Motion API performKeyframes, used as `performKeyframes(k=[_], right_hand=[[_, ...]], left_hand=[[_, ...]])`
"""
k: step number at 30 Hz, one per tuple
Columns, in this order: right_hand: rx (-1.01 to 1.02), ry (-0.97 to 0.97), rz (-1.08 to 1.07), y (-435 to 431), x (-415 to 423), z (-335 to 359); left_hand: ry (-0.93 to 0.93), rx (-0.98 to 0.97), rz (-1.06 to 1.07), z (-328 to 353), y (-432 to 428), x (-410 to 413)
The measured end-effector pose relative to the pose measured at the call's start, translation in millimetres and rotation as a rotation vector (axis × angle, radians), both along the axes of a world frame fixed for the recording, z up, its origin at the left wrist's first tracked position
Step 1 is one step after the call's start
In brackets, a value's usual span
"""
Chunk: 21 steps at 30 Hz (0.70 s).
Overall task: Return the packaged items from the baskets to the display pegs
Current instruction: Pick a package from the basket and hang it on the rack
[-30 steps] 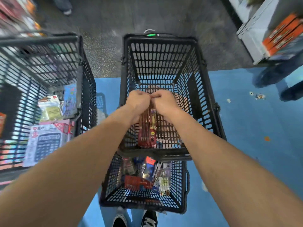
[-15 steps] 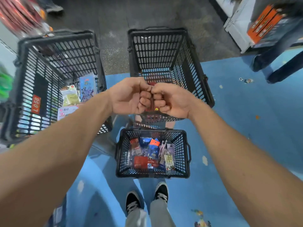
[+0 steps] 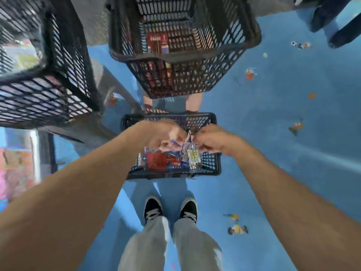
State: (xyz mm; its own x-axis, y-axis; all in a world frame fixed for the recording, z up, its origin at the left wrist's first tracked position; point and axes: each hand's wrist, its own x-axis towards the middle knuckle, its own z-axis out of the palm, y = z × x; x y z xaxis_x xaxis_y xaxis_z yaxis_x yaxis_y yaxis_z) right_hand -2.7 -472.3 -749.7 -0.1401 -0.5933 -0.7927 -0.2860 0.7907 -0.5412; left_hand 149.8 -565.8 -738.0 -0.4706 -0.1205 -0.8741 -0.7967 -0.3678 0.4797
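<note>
Right hand [image 3: 213, 142] pinches the top of a clear packet [image 3: 193, 158] hanging long-axis-down inside the small basket [image 3: 214, 170], right side; left hand [image 3: 162, 135] hovers curled over the basket's middle, grip I cannot confirm.

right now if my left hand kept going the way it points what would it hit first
Most likely the red packet in the pile of packaged items in the small basket: the left hand points down into it, fingers just above. Blur hides the depth, so it may already touch.
</note>
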Motion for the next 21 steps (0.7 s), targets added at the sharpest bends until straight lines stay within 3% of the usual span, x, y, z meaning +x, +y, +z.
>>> performKeyframes(k=[4,7,10,16,21], right_hand=[[0.001,0.062,-0.127,28.8,-1.4,-115.7],[0.013,0.147,-0.084,39.7,-3.8,-195.2],[0.094,0.258,0.185,37.1,-6.3,-268.8],[0.055,0.395,0.580,-1.7,-23.7,-390.8],[0.181,0.548,0.868,-17.4,-26.1,-453.2]], left_hand=[[-0.091,-0.208,0.092,-121.2,23.4,-6.5],[-0.115,-0.193,0.046,-202.9,35.7,-10.1],[-0.122,-0.188,0.031,-277.6,43.7,-17.7],[-0.048,-0.495,-0.133,-398.1,8.3,-49.6],[-0.115,-0.670,-0.295,-467.4,-13.6,-57.2]])
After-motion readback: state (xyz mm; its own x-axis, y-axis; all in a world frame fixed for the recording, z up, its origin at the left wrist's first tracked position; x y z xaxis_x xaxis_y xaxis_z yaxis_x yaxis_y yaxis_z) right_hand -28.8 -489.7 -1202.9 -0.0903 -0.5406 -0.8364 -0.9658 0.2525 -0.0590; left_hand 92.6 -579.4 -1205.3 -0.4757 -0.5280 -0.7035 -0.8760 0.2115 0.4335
